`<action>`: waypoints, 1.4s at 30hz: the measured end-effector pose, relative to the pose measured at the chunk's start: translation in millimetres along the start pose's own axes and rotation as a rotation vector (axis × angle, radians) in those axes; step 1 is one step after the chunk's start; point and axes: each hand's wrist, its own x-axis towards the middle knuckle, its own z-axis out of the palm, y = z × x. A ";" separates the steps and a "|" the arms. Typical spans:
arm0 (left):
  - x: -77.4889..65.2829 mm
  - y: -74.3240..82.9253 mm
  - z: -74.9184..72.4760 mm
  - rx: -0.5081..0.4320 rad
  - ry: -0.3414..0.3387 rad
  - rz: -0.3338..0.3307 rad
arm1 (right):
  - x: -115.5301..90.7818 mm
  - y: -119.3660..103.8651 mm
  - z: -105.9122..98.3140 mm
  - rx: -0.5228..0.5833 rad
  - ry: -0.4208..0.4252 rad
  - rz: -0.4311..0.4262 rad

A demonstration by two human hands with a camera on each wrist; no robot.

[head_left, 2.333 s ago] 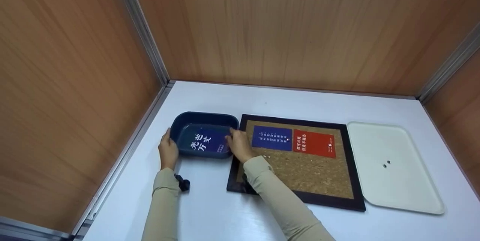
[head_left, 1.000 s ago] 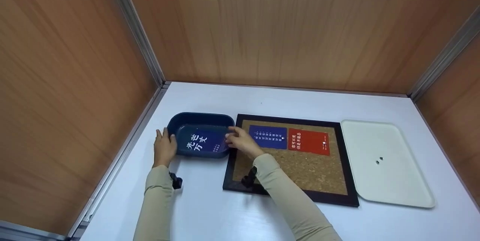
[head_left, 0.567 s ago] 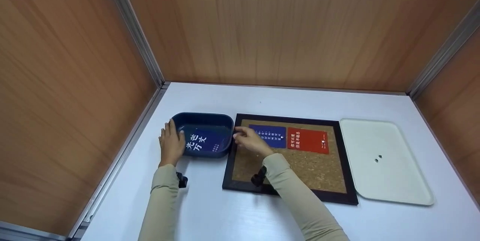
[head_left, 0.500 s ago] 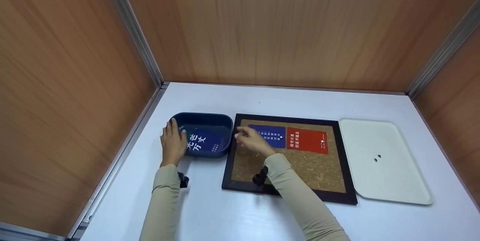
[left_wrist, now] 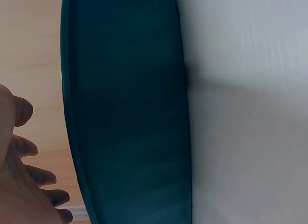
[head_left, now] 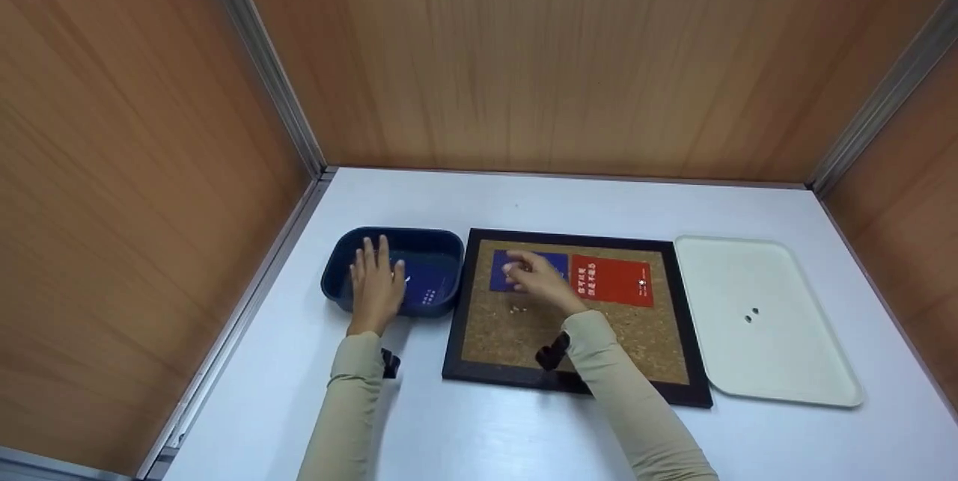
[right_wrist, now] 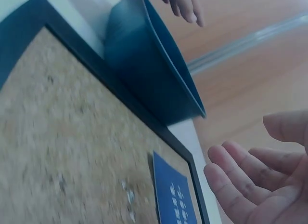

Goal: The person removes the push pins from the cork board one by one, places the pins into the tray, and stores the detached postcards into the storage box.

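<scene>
My left hand (head_left: 376,288) hovers over the dark blue plastic basin (head_left: 445,250), fingers straight and spread. In the left wrist view its fingertips show above the rim, apart from the basin wall (left_wrist: 127,108). A purple-blue card (head_left: 426,291) with white print lies in the basin, partly hidden by that hand. My right hand (head_left: 545,280) is above the framed corkboard (head_left: 591,346), fingers loosely bent, thumb apart, holding nothing. It covers part of a blue card (head_left: 556,260) on the cork. Beside that card is a red card (head_left: 617,283) with white characters.
Small clear pieces (head_left: 518,310) lie on the cork below the blue card. A pale tray (head_left: 793,346) stands against the board's right side, with a few small dark bits (head_left: 748,319) in it. Wood-grain panels (head_left: 509,54) close off the back and sides of the white table.
My left hand has left the basin's left side and moved right, over its inside. My right hand has let go of the basin's right side and moved right, over the blue card.
</scene>
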 end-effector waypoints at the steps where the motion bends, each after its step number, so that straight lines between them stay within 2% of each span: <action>1: -0.4 2.6 1.8 0.005 0.008 0.012 | -0.6 1.3 -2.9 0.007 0.012 0.000; 8: -6.9 23.7 11.9 0.009 0.020 0.070 | -9.2 9.8 -23.5 0.041 0.051 0.010; 20: -8.8 70.6 32.2 0.061 0.010 0.251 | -27.5 28.4 -71.5 -0.071 0.157 0.016; 25: -11.5 93.3 49.9 0.099 -0.035 0.328 | -34.6 38.9 -91.0 -0.101 0.188 -0.006; 37: -19.9 147.3 89.8 0.201 -0.146 0.463 | -53.0 56.6 -131.8 -0.168 0.252 -0.030; 42: -22.9 163.9 103.9 0.220 -0.175 0.510 | -61.7 61.0 -148.3 -0.178 0.272 0.009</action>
